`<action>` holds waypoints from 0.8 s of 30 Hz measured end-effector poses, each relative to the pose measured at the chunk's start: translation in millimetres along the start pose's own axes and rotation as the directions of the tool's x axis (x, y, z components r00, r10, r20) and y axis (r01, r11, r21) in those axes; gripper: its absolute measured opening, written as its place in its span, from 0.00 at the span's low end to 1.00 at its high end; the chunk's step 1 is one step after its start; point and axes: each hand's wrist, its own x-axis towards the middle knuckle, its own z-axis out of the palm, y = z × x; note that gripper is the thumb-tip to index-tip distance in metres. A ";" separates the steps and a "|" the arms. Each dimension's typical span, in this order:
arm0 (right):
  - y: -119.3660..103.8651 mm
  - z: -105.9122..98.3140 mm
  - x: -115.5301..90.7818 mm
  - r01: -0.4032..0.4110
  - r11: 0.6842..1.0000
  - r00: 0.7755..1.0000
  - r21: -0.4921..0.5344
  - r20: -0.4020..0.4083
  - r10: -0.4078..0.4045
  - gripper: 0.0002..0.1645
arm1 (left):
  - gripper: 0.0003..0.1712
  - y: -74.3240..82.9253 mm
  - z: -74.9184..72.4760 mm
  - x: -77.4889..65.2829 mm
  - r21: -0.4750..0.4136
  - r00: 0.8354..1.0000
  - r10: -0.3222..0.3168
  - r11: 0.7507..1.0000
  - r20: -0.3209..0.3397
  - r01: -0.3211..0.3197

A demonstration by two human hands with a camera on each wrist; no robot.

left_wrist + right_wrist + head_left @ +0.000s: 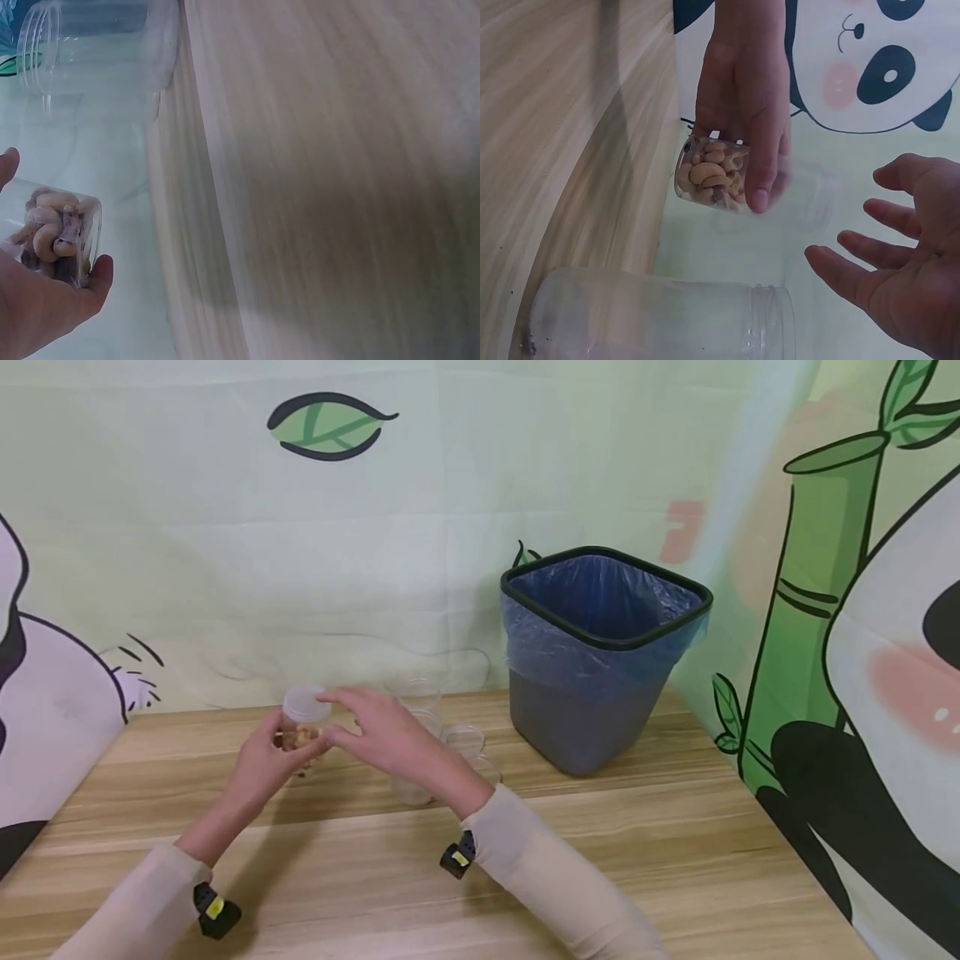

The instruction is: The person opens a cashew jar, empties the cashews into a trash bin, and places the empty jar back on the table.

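"Blue plastic lines the grey bin (558, 722) in the head view, on the right of the wooden table (675, 852). Where are the person's hands, though?"

"Well to the left of it. The left hand (258, 760) grips a see-through jar (294, 712) part-filled with nuts (306, 737), over the far part of the table."

"And the right hand (393, 735)?"

"On the jar's other side, thumb and forefinger spread apart by its whitish top. Whether that top is a lid, one cannot tell. More clear jars (411, 790) stand around the right hand, partly hidden by it, between the held jar and the bin."

"What about the left wrist view?"

"It's turned sideways. The held jar is at the left edge, curved nuts bunched towards its base, with the left hand curled about it. One of the other clear jars shows at the top."

"Then the right wrist view?"

"The left hand wraps the jar, whose base is up off the table. The right hand's fingers are parted and loosely bent, holding nothing. One clear jar lies across the bottom of the view, and a panda (825, 45) drawn on the wall (817, 146) shows at the top right."
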 end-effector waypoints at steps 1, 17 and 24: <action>-0.3 1.3 2.5 -0.010 1.000 1.000 -0.016 0.006 0.010 0.29 | 0.43 0.2 0.1 -0.8 0.006 1.000 0.003 1.000 0.004 -0.003; -18.2 30.5 27.8 0.018 0.889 0.991 -0.457 0.125 0.044 0.32 | 0.41 -10.4 13.0 -24.9 -0.081 0.996 0.017 0.997 0.089 -0.010; -24.5 43.0 24.0 0.019 0.848 0.988 -0.530 0.138 0.064 0.36 | 0.30 -14.4 15.7 -29.6 -0.050 0.994 0.053 0.998 0.096 -0.048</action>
